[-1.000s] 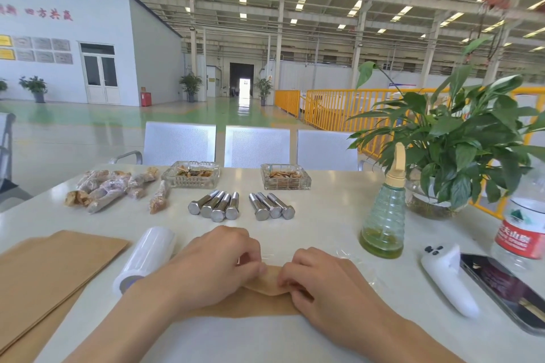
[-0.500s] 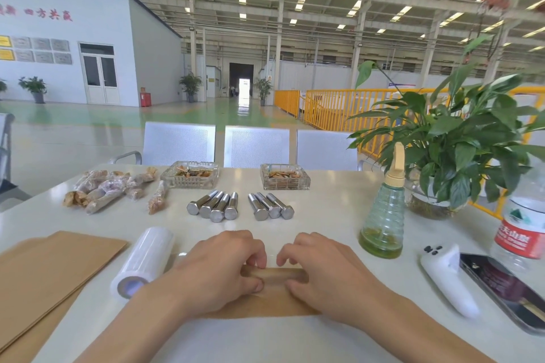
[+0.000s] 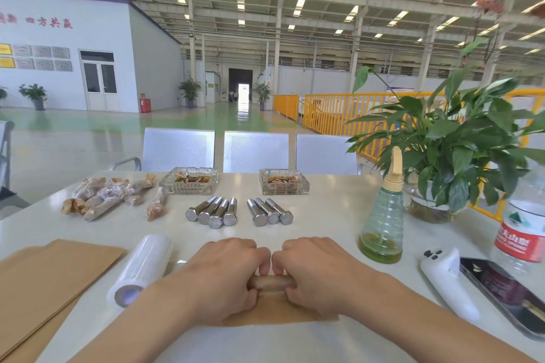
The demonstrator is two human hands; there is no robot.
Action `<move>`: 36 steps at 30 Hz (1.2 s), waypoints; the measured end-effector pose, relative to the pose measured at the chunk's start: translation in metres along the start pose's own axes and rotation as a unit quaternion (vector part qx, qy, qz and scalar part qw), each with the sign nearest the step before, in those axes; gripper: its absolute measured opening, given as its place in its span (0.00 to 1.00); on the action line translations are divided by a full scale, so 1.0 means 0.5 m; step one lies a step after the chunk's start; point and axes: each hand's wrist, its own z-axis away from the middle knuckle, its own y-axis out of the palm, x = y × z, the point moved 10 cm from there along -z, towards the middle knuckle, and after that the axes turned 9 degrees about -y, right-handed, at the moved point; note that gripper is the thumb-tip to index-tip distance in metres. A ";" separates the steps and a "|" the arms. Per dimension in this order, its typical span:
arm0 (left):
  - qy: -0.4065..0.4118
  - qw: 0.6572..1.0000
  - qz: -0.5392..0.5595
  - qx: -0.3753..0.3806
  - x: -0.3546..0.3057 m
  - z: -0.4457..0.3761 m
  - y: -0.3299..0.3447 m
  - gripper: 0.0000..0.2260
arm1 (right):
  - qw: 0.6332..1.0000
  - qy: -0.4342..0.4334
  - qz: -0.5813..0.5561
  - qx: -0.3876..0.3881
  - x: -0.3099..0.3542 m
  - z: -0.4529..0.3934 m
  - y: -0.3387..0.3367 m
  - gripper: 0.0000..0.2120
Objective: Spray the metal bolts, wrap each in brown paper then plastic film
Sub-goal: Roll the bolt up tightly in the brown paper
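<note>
While both of your hands were curled over the job at the near edge of the table (image 3: 330, 215), the paper-wrapped bolt (image 3: 271, 281) lay between them, its long axis running 9 to 3 o'clock, square across your line of sight. Your left hand (image 3: 219, 277) gripped its 9 o'clock end and your right hand (image 3: 315, 275) its 3 o'clock end, fingers curled over the top and pressing down; neither hand was nearer, since the roll sat directly under both sets of fingertips. The loose flap of brown paper (image 3: 283, 311) trailed from the roll toward 6 o'clock, flat on the table beneath your wrists. Judgement: any further rolling would have to go at right angles to that axis, and the paper ends were not yet seen folded.

At 9 o'clock, just beside your left forearm, lay the roll of plastic film (image 3: 141, 271), with the stack of brown paper sheets (image 3: 50, 277) beyond it at 8 to 9 o'clock. At 3 o'clock rested a white handheld device (image 3: 448, 277) touching a dark phone (image 3: 498, 289).

Farther out, at 2 o'clock, stood the spray bottle (image 3: 382, 215). At 12 o'clock seven bare bolts (image 3: 239, 212) lay in two groups, heads toward you. At 10 to 11 o'clock sat the finished film-wrapped bundles (image 3: 109, 196).
</note>
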 end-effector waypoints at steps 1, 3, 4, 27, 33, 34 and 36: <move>-0.001 1.000 -0.008 0.000 -0.001 -0.002 -0.001 0.13 | 1.000 -0.005 0.008 0.002 0.003 -0.004 -0.002 0.11; -0.004 1.000 -0.025 -0.006 -0.005 -0.001 -0.005 0.13 | 1.000 -0.012 0.021 -0.001 0.010 -0.006 -0.008 0.10; -0.006 1.000 -0.030 -0.008 -0.006 0.000 -0.006 0.13 | 1.000 -0.014 0.023 -0.002 0.013 -0.005 -0.009 0.09; 0.107 0.989 -0.100 -0.019 -0.076 0.068 -0.015 0.12 | 0.999 -0.006 -0.037 0.023 0.005 -0.038 -0.001 0.04; 0.084 0.985 -0.152 -0.007 -0.075 0.068 0.013 0.26 | 0.994 0.019 -0.101 0.024 -0.012 -0.044 0.006 0.05; 0.077 0.984 -0.163 -0.004 -0.077 0.067 0.016 0.27 | 0.993 0.022 -0.110 0.027 -0.014 -0.046 0.007 0.06; 0.067 0.984 -0.166 -0.007 -0.080 0.065 0.016 0.23 | 0.991 0.029 -0.123 0.032 -0.017 -0.049 0.008 0.07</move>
